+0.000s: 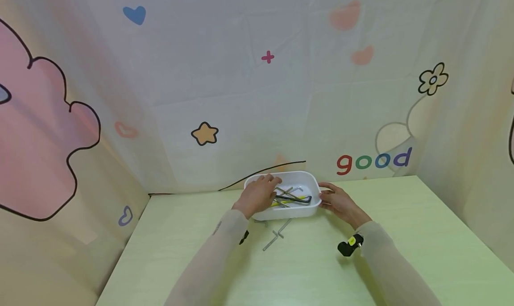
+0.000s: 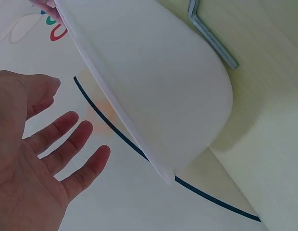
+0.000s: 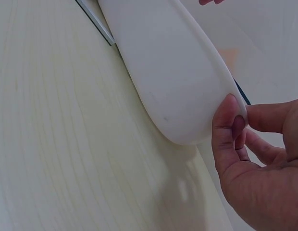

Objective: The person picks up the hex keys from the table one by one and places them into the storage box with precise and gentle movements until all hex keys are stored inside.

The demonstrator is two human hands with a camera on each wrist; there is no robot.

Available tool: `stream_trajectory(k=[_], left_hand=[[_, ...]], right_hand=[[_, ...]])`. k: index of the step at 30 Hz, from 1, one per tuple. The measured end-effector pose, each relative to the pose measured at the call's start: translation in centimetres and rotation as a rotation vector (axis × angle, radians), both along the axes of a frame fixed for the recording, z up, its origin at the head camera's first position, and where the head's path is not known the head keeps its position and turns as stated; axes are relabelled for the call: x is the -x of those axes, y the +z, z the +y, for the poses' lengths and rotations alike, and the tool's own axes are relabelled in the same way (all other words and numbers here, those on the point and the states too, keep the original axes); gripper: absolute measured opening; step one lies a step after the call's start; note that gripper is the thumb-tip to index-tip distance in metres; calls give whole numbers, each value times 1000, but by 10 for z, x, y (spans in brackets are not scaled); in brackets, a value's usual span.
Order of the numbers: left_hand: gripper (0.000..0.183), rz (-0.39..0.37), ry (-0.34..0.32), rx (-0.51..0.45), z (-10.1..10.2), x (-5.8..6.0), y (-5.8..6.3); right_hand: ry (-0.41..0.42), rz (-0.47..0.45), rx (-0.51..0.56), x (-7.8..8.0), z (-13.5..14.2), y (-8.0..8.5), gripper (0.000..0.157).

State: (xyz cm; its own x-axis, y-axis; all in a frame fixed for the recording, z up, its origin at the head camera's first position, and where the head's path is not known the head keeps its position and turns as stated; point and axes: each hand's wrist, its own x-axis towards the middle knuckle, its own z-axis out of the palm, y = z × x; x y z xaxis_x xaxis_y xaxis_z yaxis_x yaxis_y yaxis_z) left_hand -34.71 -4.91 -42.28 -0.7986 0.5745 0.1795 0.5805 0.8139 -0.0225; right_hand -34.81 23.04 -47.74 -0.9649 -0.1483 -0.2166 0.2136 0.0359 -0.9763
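Note:
A white plastic container (image 1: 283, 213) with rounded corners stands at the back of the table. Inside it lie several L-shaped hex keys, among them a black hex key (image 1: 299, 200), and something thin and yellow. My left hand (image 1: 259, 194) hovers over the container's left end; in the left wrist view its fingers (image 2: 60, 156) are spread, relaxed and hold nothing. With thumb and fingers, my right hand (image 3: 259, 168) pinches the container's rim at the right end.
Loose silver hex keys (image 1: 271, 243) lie on the pale wood-grain table (image 1: 305, 270) just in front of the container. Behind the table hangs a printed cloth (image 1: 241, 74) with hearts, a star and the word "good".

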Motion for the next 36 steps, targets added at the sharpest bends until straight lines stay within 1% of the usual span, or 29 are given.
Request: stream_trajectory(k=[6,9,16,24,30,33,36], left_hand=[[42,55,-29,9,-4,-8,0],[40,86,-42,-9,-7,-12,0],[37,138,-55,-53,-11,-22,1],[35,148,-41,-54,-14,-32,3],[41,141,-27,-48,-16,-40,6],[43,137,-20,-34,-18,-45,6],[44,150,-17,-13,-20,-49,6]], right_hand=[[-6,-3,9,1,0,-1,54],[3,2,6,1,0,-1,54],[-10,-10,3,1,0,-1,54],[-2,-15,-7,1,0,-2,55],[5,-7,-3,1,1,-2,55],[3,-5,-3,1,1,-2,55],[3,-3,-4,1,1,-3,55]])
